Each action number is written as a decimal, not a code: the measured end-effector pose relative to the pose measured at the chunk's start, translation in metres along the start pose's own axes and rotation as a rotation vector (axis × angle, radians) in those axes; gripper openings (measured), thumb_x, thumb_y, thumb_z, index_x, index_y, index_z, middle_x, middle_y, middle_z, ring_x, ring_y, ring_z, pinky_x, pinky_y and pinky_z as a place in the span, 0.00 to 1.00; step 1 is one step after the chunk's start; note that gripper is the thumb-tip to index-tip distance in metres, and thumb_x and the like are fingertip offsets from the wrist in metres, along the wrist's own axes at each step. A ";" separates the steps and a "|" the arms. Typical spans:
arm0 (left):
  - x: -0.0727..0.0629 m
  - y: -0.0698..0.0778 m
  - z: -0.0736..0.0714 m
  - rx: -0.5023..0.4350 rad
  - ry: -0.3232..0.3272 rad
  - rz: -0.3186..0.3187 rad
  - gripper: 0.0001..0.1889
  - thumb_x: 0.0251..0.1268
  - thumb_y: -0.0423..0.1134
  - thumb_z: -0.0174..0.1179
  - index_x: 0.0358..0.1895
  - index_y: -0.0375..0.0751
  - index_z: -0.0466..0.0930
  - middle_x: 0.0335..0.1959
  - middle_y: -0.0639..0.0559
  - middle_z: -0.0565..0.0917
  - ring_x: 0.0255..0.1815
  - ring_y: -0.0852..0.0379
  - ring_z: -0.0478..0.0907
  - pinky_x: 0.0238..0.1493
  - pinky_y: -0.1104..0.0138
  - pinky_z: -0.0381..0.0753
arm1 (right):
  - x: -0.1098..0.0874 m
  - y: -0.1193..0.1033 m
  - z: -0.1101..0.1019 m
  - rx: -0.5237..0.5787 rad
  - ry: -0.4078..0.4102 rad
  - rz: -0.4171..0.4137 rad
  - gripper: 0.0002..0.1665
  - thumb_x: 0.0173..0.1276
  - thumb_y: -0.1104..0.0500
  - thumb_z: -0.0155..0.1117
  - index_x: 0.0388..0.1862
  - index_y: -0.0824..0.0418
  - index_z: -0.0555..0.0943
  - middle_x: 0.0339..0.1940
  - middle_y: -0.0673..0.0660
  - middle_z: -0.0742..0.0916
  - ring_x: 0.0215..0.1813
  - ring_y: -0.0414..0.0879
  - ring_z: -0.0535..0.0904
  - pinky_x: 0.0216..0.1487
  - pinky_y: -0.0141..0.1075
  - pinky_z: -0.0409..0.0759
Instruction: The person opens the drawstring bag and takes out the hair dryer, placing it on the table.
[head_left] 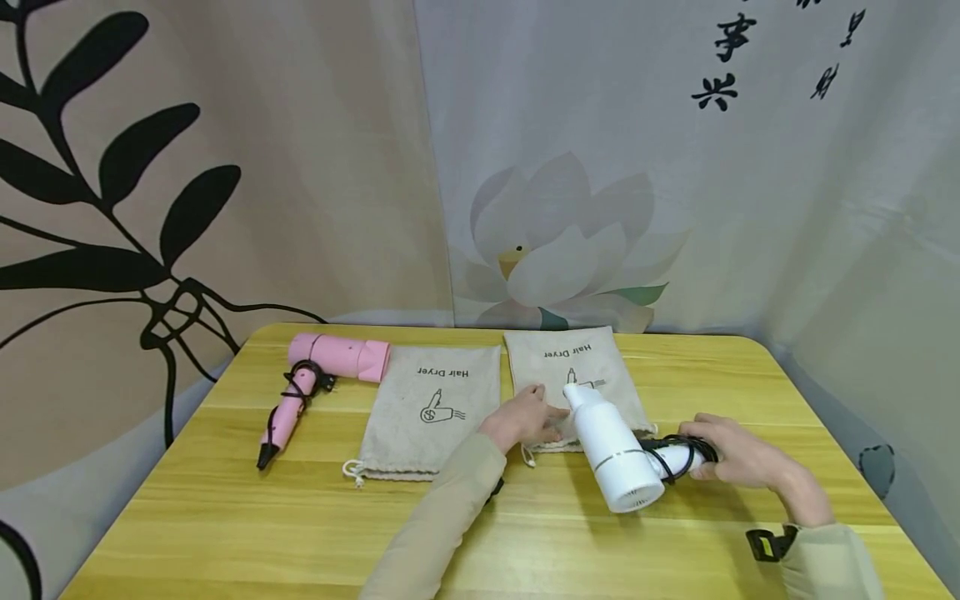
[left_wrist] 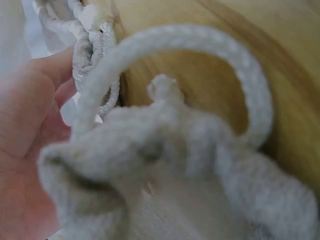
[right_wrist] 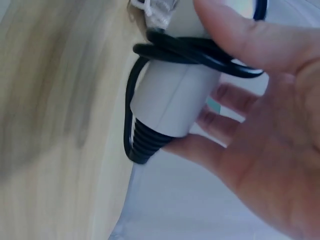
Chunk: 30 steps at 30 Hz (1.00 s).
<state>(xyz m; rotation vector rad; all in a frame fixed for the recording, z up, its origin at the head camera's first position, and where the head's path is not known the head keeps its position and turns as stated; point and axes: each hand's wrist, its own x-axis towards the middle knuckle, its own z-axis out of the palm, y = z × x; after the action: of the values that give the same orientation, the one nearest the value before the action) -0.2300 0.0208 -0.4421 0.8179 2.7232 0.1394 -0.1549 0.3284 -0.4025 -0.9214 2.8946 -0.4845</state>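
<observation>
A white hair dryer (head_left: 617,454) is held tilted above the front of the right cloth bag, its narrow nozzle pointing away. My right hand (head_left: 738,450) grips its handle (right_wrist: 175,95), which has a black cord (right_wrist: 200,52) wound round it. At the lower left edge of the right drawstring bag (head_left: 577,354), my left hand (head_left: 528,417) touches the fabric. White drawstring (left_wrist: 95,55) and gathered cloth (left_wrist: 190,145) fill much of the left wrist view, beside my palm. The left fingertips are hidden there, so whether they pinch cloth is unclear.
Left of the hands lies a second drawstring bag (head_left: 438,375), flat and printed with a dryer picture. A pink hair dryer (head_left: 337,357) with a wrapped black cord sits at the far left. Behind the wooden table (head_left: 262,533) hangs a printed curtain (head_left: 337,167).
</observation>
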 end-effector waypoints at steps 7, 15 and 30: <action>-0.008 0.001 -0.002 0.023 -0.017 0.023 0.27 0.65 0.55 0.54 0.68 0.64 0.66 0.75 0.39 0.57 0.77 0.45 0.52 0.74 0.53 0.58 | 0.006 -0.001 0.004 -0.080 0.068 0.153 0.21 0.52 0.58 0.73 0.44 0.63 0.77 0.31 0.52 0.80 0.31 0.40 0.71 0.30 0.33 0.69; -0.018 0.004 -0.001 0.028 -0.021 0.037 0.27 0.64 0.55 0.56 0.67 0.64 0.66 0.74 0.40 0.59 0.76 0.46 0.54 0.73 0.55 0.61 | 0.014 0.000 0.007 -0.147 0.112 0.367 0.20 0.58 0.52 0.68 0.42 0.64 0.76 0.29 0.55 0.80 0.27 0.45 0.69 0.23 0.36 0.62; -0.025 0.007 0.001 0.046 -0.020 0.041 0.28 0.63 0.55 0.56 0.67 0.63 0.66 0.74 0.40 0.60 0.76 0.46 0.55 0.73 0.54 0.61 | 0.025 0.013 0.009 -0.100 0.130 0.595 0.21 0.65 0.48 0.54 0.31 0.67 0.71 0.24 0.62 0.77 0.24 0.52 0.70 0.20 0.41 0.65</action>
<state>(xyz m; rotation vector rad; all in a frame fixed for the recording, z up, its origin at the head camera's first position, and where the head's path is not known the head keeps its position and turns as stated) -0.2063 0.0134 -0.4351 0.8833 2.7013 0.0774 -0.1813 0.3215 -0.4145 -0.0043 3.1169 -0.3558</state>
